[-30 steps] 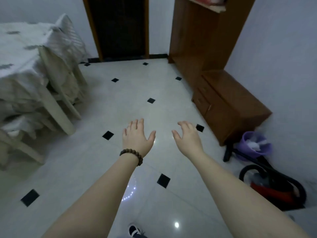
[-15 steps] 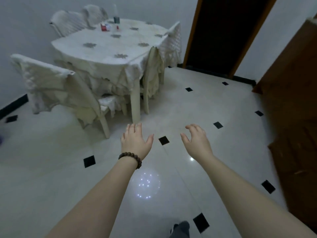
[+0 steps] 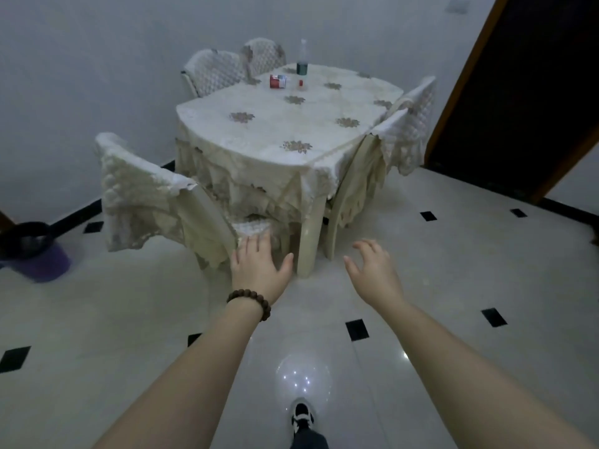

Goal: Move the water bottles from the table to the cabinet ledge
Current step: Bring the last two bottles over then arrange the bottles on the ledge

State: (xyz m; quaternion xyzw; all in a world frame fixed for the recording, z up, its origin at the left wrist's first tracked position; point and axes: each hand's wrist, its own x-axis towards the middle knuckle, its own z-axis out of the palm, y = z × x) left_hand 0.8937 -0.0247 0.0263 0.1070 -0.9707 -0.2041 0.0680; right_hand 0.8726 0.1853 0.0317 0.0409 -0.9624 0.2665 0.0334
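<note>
bottle (image 3: 302, 61) upright on table (image 3: 259, 124) | maybe part-full | hands empty

Your room is dim, with a flat bluish-grey cast. Glare spots cluster on the glossy floor (image 3: 421, 241) by your shoe (image 3: 302, 415), one more further right. Shadows are soft, deepest under the bench (image 3: 291, 124). Wide-angle bending curves the doorframe (image 3: 466, 69); left-edge items are smeared.

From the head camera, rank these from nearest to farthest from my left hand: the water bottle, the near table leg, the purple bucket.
From the left hand:
1. Near table leg, just right of the hand.
2. Purple bucket, on the floor far left.
3. Water bottle, upright at the table's far side.
</note>
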